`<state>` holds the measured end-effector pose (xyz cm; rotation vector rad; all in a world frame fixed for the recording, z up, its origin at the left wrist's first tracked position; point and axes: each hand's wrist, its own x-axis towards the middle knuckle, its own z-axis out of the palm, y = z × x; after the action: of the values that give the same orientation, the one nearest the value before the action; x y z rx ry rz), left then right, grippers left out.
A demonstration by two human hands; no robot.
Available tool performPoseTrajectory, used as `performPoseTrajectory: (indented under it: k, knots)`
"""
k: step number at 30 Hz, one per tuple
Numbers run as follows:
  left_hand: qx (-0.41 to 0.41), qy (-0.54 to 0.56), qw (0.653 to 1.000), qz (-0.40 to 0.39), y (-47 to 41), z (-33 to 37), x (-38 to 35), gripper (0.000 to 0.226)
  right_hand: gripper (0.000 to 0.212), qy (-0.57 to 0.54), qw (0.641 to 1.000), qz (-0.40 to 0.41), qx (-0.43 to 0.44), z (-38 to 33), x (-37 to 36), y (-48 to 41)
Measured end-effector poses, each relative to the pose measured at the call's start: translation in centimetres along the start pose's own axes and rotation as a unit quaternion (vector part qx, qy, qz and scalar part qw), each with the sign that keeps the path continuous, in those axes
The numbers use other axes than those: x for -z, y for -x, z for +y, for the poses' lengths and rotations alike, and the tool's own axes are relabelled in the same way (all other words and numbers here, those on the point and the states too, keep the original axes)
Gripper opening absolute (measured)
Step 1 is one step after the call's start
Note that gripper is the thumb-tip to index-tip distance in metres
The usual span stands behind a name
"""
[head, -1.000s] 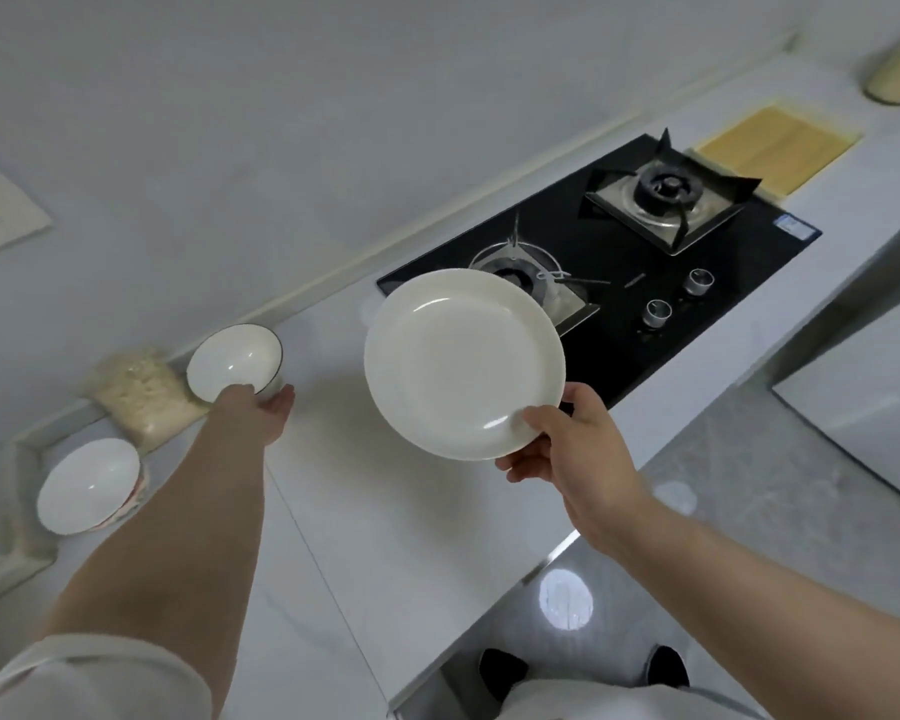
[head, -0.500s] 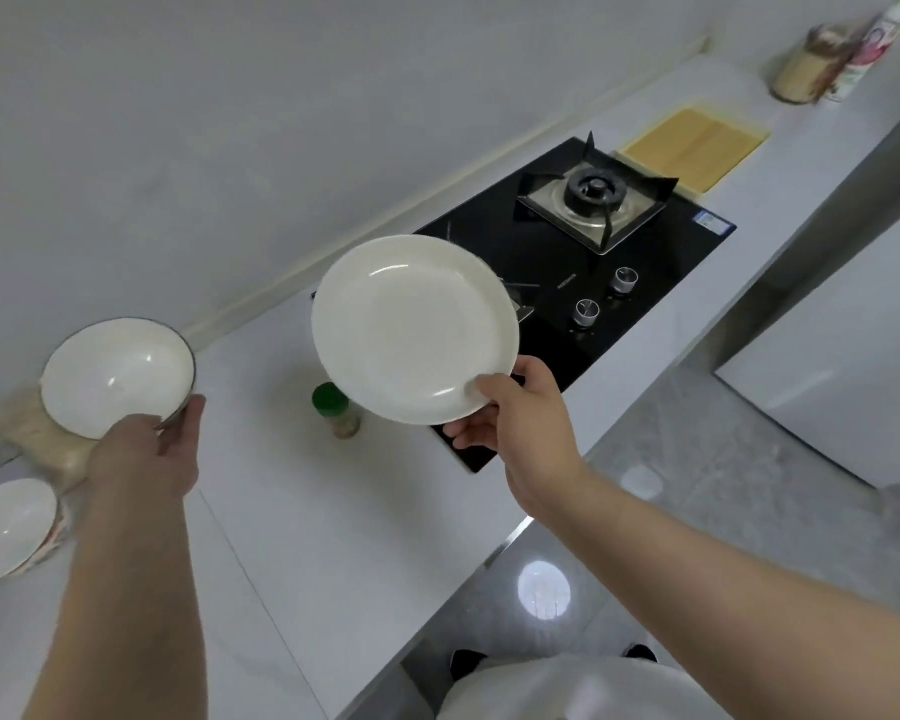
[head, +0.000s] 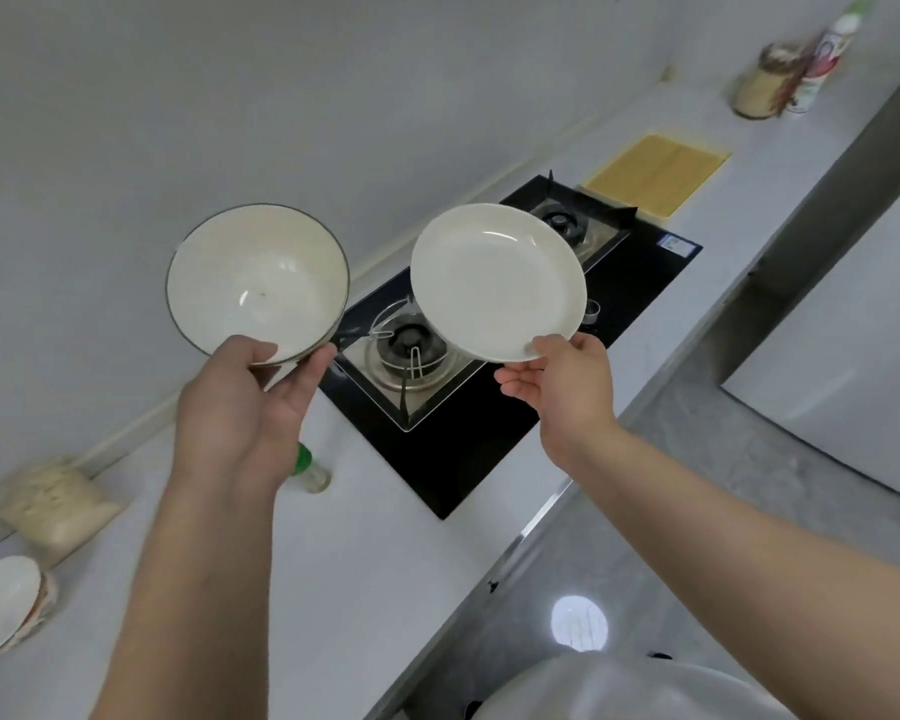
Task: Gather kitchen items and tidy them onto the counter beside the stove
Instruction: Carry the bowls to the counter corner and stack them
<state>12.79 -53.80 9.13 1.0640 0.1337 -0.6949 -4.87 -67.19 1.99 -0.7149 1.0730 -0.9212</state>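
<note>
My left hand [head: 245, 407] grips a white bowl with a dark rim [head: 258, 280] by its near edge, thumb inside, and holds it in the air left of the stove. My right hand [head: 562, 387] pinches the near rim of a white plate [head: 494, 280], held tilted above the black gas stove [head: 489, 428]. The nearer burner [head: 411, 350] shows between bowl and plate; the plate partly covers the farther burner [head: 567, 226]. The white counter [head: 365, 563] runs on both sides of the stove.
A small green-capped bottle [head: 307, 467] stands on the counter under my left wrist. A bag of pale grains [head: 53, 504] and another white bowl [head: 1, 605] lie at far left. Beyond the stove are a yellow mat [head: 655, 171], a jar [head: 765, 85] and a bottle [head: 822, 59].
My left hand has lifted the bowl from the counter and carried it right, towards the stove. The plate has moved right with my right hand, now over the burners; the view has shifted right.
</note>
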Motion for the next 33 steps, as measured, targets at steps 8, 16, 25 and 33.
performPoseTrajectory:
  k: [8,16,25,33]
  knots:
    - [0.061,-0.060,0.992,-0.089,2.9,-8.8,-14.5,0.018,0.010,-0.025,0.998,0.056,0.009,-7.4,9.6,-7.9]
    - [0.066,-0.098,0.987,-0.107,3.8,-19.5,-29.6,0.035,0.019,-0.025,0.997,0.070,-0.024,-15.3,22.6,-20.2]
    - [0.162,-0.162,0.963,-0.142,1.4,-30.7,-44.6,0.044,0.022,-0.017,0.993,0.116,-0.020,-23.7,32.1,-31.1]
    - [0.186,-0.187,0.946,-0.189,-4.0,-37.7,-55.6,0.031,0.012,0.003,0.990,0.139,-0.026,-29.0,34.6,-42.0]
